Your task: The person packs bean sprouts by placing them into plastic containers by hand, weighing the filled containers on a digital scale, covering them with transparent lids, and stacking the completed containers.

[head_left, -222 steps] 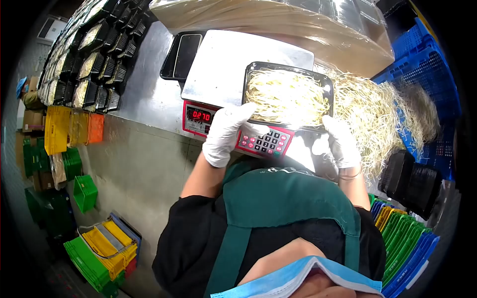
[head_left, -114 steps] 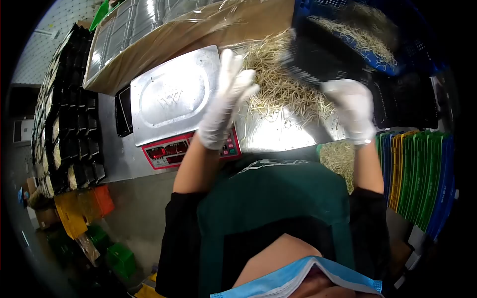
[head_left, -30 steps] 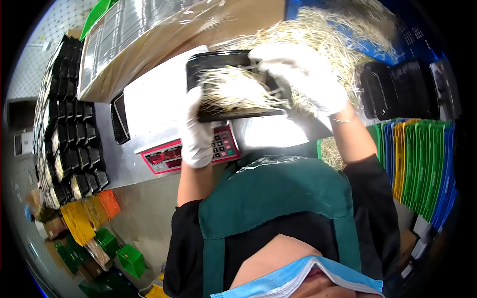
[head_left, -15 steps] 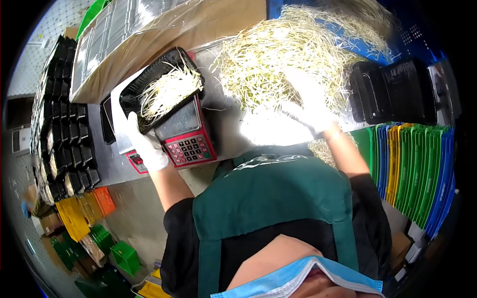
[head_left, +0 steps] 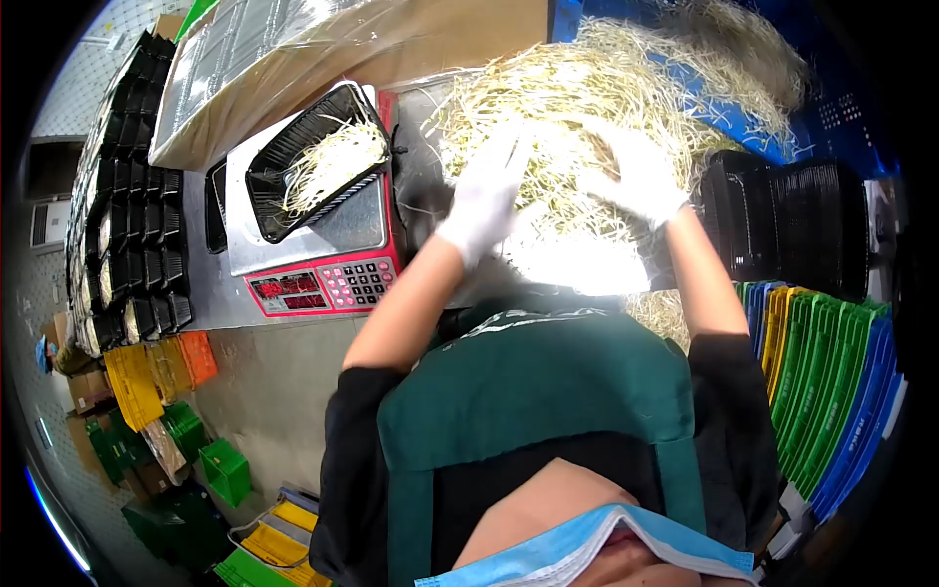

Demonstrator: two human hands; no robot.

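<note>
Left hand (head_left: 486, 196), flat and outstretched, and right hand (head_left: 641, 179), loosely spread: both touching sprout heap (head_left: 562, 83); left of left hand, black tray (head_left: 272, 186) on scale (head_left: 354, 233).

A large carton (head_left: 489, 41) stands along the far edge of the surface (head_left: 201, 279), clear film (head_left: 323, 73) stretched over it. At the right, nested crates (head_left: 822, 391) make a row of blue, yellow, green and blue again. On the left, a yellow crate (head_left: 134, 386) sits near an orange crate (head_left: 198, 358). Below them, a small green crate (head_left: 226, 472) rests on the grey floor (head_left: 293, 382). More yellow crates (head_left: 279, 541) show at the lower edge, and a bright strip (head_left: 57, 519) glows far left.
</note>
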